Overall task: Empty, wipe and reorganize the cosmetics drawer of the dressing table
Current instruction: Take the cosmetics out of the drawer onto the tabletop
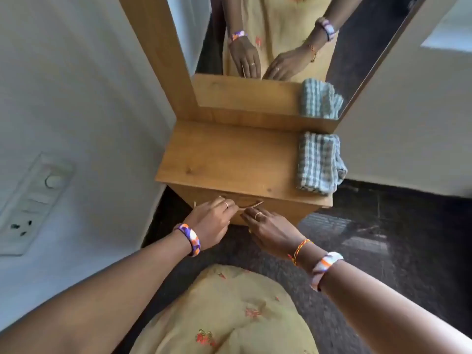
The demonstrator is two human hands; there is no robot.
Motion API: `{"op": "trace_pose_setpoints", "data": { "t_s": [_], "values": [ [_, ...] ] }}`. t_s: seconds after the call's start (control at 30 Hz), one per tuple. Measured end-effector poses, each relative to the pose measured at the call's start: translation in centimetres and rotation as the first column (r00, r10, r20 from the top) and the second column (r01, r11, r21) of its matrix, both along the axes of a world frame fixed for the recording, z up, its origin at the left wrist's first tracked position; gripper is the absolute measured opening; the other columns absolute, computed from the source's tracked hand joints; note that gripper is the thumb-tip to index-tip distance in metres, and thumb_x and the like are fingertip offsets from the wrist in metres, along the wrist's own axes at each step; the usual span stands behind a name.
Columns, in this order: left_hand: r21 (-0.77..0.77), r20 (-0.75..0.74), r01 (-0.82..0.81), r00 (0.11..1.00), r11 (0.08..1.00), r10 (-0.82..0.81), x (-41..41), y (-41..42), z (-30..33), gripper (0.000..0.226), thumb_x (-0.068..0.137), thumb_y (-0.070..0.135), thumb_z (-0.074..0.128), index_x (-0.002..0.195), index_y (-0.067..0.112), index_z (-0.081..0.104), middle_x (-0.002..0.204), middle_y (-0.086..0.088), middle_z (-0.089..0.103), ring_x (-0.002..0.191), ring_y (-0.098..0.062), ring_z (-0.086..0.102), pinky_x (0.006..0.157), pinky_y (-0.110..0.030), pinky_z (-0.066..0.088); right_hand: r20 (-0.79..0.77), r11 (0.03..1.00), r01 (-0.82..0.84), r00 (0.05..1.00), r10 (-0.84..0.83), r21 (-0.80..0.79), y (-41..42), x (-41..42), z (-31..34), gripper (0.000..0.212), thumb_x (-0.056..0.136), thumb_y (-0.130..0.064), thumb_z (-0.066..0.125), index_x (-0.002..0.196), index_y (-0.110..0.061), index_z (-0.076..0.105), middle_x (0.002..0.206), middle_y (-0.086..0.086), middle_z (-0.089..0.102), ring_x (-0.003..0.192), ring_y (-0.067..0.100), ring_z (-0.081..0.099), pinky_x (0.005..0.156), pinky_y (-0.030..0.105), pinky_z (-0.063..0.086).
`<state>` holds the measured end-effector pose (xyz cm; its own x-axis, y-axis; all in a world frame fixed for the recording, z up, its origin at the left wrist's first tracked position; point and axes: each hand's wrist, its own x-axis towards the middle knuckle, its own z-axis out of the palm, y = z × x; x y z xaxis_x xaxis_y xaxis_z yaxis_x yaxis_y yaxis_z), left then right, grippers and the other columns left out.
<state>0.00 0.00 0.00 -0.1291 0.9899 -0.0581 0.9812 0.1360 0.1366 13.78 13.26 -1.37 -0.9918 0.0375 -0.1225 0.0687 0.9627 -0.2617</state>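
under both hands (231, 221) — drawer handle (246, 203), half-hidden

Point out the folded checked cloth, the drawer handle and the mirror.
checked cloth (318, 163): head view, middle of its folded top.
drawer handle (249, 202): head view, bar between the hands.
mirror (352, 60): head view, dark bare glass.

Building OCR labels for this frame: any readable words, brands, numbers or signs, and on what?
None readable.
Switch panel on the wall: no legible markings.
Folded cloth on the dressing table: check pattern only, no label.
Wristbands: colour pattern, no text.
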Motion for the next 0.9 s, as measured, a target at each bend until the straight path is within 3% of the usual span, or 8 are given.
{"op": "trace_pose_setpoints", "data": {
  "t_s": [0.1,0.23,0.33,0.53,0.63,0.7,0.8,0.9],
  "values": [
    [0.009,-0.024,-0.064,0.998,0.998,0.064,-0.2,0.6,-2.4,0.049,0.054,0.012,0.079,0.102,0.007,0.067,0.094,-0.008,0.070,0.083,-0.025,0.068,0.071,-0.031,0.059,-0.065,0.993,0.047,0.997,-0.040,0.111,-0.7,-0.8,-2.5,0.047,0.071,-0.020,0.053,0.113,-0.004,0.065,0.110,0.013,0.068,0.094,0.029,0.068,0.074,0.031,0.057],
    [0.039,-0.029,-0.158,0.987,0.987,0.159,-0.5,0.6,-6.2,0.055,0.056,0.010,0.078,0.109,0.005,0.067,0.100,-0.012,0.071,0.092,-0.028,0.069,0.082,-0.037,0.057,-0.160,0.974,0.149,0.980,-0.123,0.169,-1.3,-1.1,-6.3,0.059,0.065,-0.019,0.070,0.122,-0.004,0.061,0.119,0.013,0.065,0.107,0.029,0.065,0.088,0.036,0.053],
    [0.107,-0.046,-0.165,0.984,0.981,0.170,-0.7,0.3,-7.7,0.053,0.059,0.007,0.075,0.111,0.003,0.066,0.104,-0.014,0.071,0.098,-0.029,0.068,0.088,-0.040,0.054,-0.196,0.959,0.182,0.970,-0.140,0.216,-1.9,-1.5,-8.1,0.055,0.073,-0.018,0.053,0.126,-0.003,0.057,0.122,0.014,0.064,0.114,0.030,0.061,0.098,0.041,0.047],
    [0.224,-0.054,-0.208,0.973,0.952,0.225,0.2,0.3,-8.7,0.046,0.059,0.010,0.078,0.103,0.003,0.070,0.097,-0.013,0.072,0.091,-0.029,0.070,0.082,-0.037,0.055,-0.326,0.915,0.368,0.896,-0.302,0.163,-4.0,-2.3,-9.4,0.050,0.072,-0.012,0.052,0.120,0.000,0.060,0.113,0.016,0.067,0.110,0.034,0.062,0.095,0.045,0.048],
    [0.204,-0.069,-0.229,0.966,0.952,0.248,0.7,-0.1,-8.7,0.050,0.061,0.012,0.079,0.109,0.004,0.067,0.103,-0.012,0.071,0.098,-0.028,0.068,0.083,-0.035,0.055,-0.297,0.903,0.404,0.889,-0.349,0.147,-4.5,-2.3,-9.1,0.057,0.058,-0.003,0.072,0.115,0.000,0.063,0.108,0.016,0.069,0.106,0.033,0.064,0.089,0.042,0.052],
    [0.158,-0.033,-0.260,0.963,0.953,0.268,1.2,-0.2,-8.3,0.054,0.076,0.015,0.068,0.128,0.007,0.054,0.125,-0.011,0.060,0.119,-0.025,0.056,0.097,-0.033,0.047,-0.275,0.889,0.438,0.878,-0.392,0.135,-4.8,-2.2,-8.3,0.063,0.058,-0.003,0.078,0.118,-0.002,0.062,0.113,0.014,0.067,0.111,0.032,0.062,0.086,0.037,0.054],
    [0.073,-0.012,-0.295,0.955,0.953,0.296,1.3,-0.2,-7.8,0.057,0.089,0.018,0.052,0.143,0.014,0.033,0.146,-0.004,0.039,0.136,-0.019,0.034,0.109,-0.029,0.035,-0.149,0.903,0.424,0.899,-0.412,0.063,-5.1,-2.1,-7.3,0.061,0.087,-0.005,0.052,0.144,-0.009,0.031,0.147,0.012,0.038,0.140,0.028,0.030,0.105,0.037,0.040],
    [-0.014,0.004,-0.307,0.952,0.952,0.307,1.6,-0.2,-6.8,0.061,0.090,0.019,0.050,0.145,0.016,0.026,0.151,-0.003,0.030,0.140,-0.020,0.027,0.110,-0.033,0.035,-0.042,0.903,0.425,0.905,-0.423,0.072,-5.0,-2.1,-6.6,0.063,0.092,-0.005,0.044,0.148,-0.013,0.018,0.152,0.009,0.028,0.143,0.028,0.020,0.108,0.039,0.035]
  ]
}}
